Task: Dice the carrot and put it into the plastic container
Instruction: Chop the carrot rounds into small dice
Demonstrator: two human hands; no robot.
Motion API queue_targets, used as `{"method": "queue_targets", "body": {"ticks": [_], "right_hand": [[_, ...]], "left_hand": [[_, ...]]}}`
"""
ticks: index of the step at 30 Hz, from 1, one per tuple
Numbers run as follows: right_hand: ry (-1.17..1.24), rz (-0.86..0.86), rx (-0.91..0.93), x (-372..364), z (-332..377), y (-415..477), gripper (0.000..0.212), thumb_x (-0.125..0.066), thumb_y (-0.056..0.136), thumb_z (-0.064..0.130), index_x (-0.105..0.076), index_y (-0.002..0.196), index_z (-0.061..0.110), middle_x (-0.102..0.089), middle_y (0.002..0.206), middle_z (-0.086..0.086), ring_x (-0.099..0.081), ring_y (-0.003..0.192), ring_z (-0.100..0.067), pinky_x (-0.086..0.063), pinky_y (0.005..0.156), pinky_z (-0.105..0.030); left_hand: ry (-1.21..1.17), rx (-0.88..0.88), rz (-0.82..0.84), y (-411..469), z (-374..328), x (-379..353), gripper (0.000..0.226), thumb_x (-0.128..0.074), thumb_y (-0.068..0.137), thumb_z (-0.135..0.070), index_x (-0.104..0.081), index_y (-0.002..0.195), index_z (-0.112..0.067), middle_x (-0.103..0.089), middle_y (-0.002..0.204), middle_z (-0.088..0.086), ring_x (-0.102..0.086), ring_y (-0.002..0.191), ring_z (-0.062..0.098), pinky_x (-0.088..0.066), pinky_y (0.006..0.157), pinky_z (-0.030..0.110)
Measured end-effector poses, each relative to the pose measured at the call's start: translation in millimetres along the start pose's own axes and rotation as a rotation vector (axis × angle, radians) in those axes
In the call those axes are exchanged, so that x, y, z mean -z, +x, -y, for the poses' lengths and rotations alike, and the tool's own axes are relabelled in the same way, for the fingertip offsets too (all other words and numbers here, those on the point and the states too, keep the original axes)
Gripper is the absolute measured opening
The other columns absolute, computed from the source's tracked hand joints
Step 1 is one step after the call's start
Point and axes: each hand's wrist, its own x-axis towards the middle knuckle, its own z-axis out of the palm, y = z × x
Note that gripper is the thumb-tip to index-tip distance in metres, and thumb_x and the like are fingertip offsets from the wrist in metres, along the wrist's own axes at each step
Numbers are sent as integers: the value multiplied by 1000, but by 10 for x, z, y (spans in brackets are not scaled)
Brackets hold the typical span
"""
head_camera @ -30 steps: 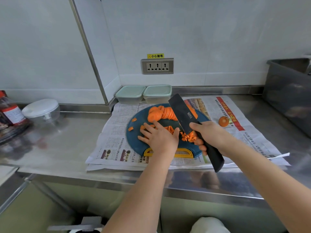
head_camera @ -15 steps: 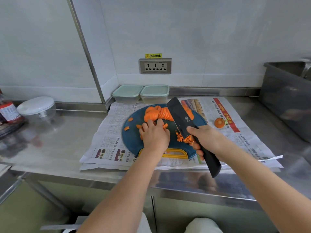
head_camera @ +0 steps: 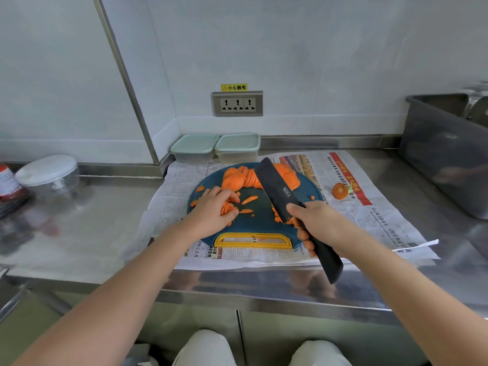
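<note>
**Change since 1 s ago.** Your left hand (head_camera: 212, 211) has shifted left across the round dark-blue plastic cutting board (head_camera: 260, 224). Its fingers, previously spread flat beside the blade, are now curled round a small bundle of orange carrot strips (head_camera: 229, 207). Your right hand (head_camera: 318, 224) keeps a closed grip on the handle of the black broad-bladed knife (head_camera: 277, 187). The blade now stands apart from the left hand, with bare board between them. Whether the edge touches the board cannot be told.

**Meaning.** Treat this as a regrouping step between cuts: strips are being gathered for the next crosswise chop. Dicing is judged partly done and transfer not begun.

**Carrot condition.** The carrot is on the board in 3 forms:
1. Thin orange carrot slices (head_camera: 241, 178) fanned at the far side, partly behind the blade.
2. The gripped strips, with 2 loose ones just to their right.
3. Small orange carrot dice (head_camera: 277, 217) beside the blade, near your right hand.

The clear rectangular plastic containers (head_camera: 195, 149) stand touching just beyond the board's far edge, 2 in number, pale-green lids on.
</note>
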Motion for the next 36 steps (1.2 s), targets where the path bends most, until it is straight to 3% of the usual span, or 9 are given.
{"method": "queue_targets", "body": {"ticks": [7,11,16,20,22,24,28,32,36], "right_hand": [[-33,-3,12,-43,49,9,33,-44,99,32,-47,76,9,-47,49,-4,-42,36,-17,-41,40,-25],[-16,-22,12,-19,40,9,34,-45,99,32,-48,75,9,-47,49,-5,-41,35,-17,-40,39,-25],[-11,-40,10,19,27,-15,37,-46,100,31,-47,70,9,-46,46,-4,-40,36,-18,-40,39,-26],[-30,-36,0,-23,36,1,35,-46,99,31,-47,72,9,-47,46,-4,-42,36,-19,-41,41,-26],[-40,-28,-1,-53,42,-4,34,-46,99,31,-47,73,9,-48,46,-4,-42,36,-18,-41,41,-27],[-46,-19,-1,-70,48,-12,34,-45,100,31,-48,75,9,-48,46,-3,-43,36,-17,-42,41,-26],[-44,-17,-1,-85,61,-34,34,-45,100,32,-48,75,9,-48,45,-3,-43,35,-16,-42,41,-25],[-55,-19,11,-129,70,-56,34,-45,100,31,-49,76,8,-48,48,-4,-43,36,-17,-42,40,-25],[-60,-10,17,-181,72,-76,34,-45,100,32,-48,77,7,-48,50,-5,-43,35,-16,-42,39,-23]], "left_hand": [[113,-69,-148,25,-157,-23,60,-57,87,-53,-44,138,-25,-43,137,-3,-30,130,21,-24,110,38],[171,-187,37,146,-260,-33,62,-52,91,-52,-38,146,-25,-41,147,-4,-28,136,20,-18,113,34],[180,-205,-210,40,-251,-149,31,-55,94,-34,-66,117,-16,-65,113,0,-46,113,18,-29,99,24],[232,-124,-353,-50,-272,-222,22,-60,91,-32,-68,91,-11,-65,93,4,-53,102,22,-21,112,31],[229,-88,-402,-86,-266,-236,26,-63,88,-36,-68,96,-11,-64,100,7,-52,107,25,-15,116,38],[236,22,-397,-112,-263,-221,53,-63,83,-51,-58,121,-13,-53,124,10,-41,124,30,-11,117,45],[162,405,-119,-120,-182,-151,114,-48,68,-83,-9,151,-15,-7,158,13,-2,145,37,-2,115,53],[68,420,-63,-67,-124,-144,122,-47,66,-86,0,152,-15,-6,160,9,-4,146,32,-4,117,52],[-1,335,-109,-20,-112,-142,106,-53,73,-77,-19,150,-13,-24,155,8,-16,144,30,-14,116,45]]}}
